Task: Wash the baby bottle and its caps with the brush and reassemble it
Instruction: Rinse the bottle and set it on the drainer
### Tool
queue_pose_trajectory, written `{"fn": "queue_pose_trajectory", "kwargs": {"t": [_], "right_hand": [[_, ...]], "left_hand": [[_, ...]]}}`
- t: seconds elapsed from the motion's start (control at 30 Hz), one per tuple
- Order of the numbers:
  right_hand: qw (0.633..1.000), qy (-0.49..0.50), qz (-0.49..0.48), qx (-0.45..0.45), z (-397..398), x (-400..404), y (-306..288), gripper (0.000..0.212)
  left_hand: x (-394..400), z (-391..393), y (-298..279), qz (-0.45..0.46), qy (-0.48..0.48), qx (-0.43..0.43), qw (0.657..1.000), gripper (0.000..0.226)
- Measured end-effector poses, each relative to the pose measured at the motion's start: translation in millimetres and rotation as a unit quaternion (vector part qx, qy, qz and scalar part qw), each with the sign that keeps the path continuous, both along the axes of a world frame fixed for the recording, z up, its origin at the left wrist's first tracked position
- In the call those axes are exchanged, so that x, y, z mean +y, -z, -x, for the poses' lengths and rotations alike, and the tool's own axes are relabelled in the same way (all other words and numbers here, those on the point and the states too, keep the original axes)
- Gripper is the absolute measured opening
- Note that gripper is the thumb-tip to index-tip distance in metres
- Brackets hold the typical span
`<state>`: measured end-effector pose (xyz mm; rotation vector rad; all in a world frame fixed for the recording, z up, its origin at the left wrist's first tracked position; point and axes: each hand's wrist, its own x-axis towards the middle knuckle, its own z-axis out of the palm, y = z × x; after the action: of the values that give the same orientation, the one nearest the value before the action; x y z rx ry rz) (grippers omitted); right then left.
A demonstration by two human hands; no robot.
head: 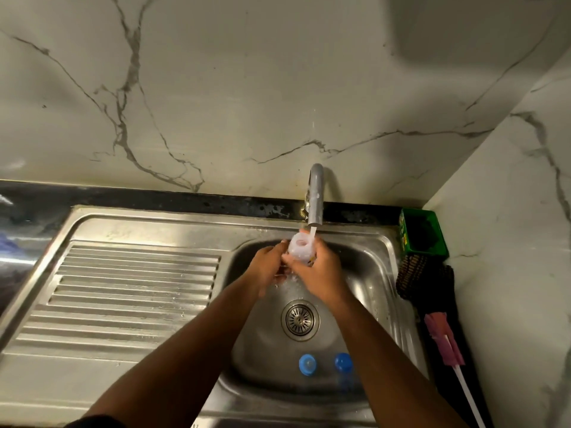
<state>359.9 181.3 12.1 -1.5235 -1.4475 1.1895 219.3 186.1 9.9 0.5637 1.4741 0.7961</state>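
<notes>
The clear baby bottle [299, 248] is held mouth-up under the running tap [315, 199], over the steel sink basin [367, 273]. My right hand [315, 273] grips its body from the right. My left hand [267, 267] curls around its lower left side. Water streams into the bottle's opening. Two blue caps lie at the basin's near edge: a lighter ring cap [307, 364] and a darker round cap [343, 362]. The pink bottle brush [445, 344] with a white handle lies on the dark counter to the right of the sink.
A ribbed draining board [123, 291] takes up the sink's left half. The drain strainer [300, 319] sits mid-basin. A green box [423, 234] stands in the back right corner, with a dark scrubbing cloth [423, 282] in front of it. Marble walls enclose the back and right.
</notes>
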Motion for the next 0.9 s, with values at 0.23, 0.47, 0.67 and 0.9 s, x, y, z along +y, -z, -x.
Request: {"fn": "queue_pose_trajectory", "kwargs": {"t": [0.23, 0.47, 0.67, 0.9], "right_hand": [[1.000, 0.026, 0.010, -0.004, -7, -9, 18, 0.060], [0.998, 0.053, 0.000, 0.024, -6, -11, 16, 0.049], [0.997, 0.072, -0.010, 0.021, -9, -13, 13, 0.058], [0.997, 0.073, -0.011, 0.018, -8, -15, 17, 0.053]], "left_hand": [[5, 5, 9, -0.017, -0.029, 0.018, 0.999, 0.028], [1, -1, 16, -0.017, -0.018, 0.004, 1.000, 0.022], [3, -3, 11, -0.010, 0.002, 0.015, 1.000, 0.021], [1, -8, 11, -0.007, 0.000, 0.011, 1.000, 0.020]]}}
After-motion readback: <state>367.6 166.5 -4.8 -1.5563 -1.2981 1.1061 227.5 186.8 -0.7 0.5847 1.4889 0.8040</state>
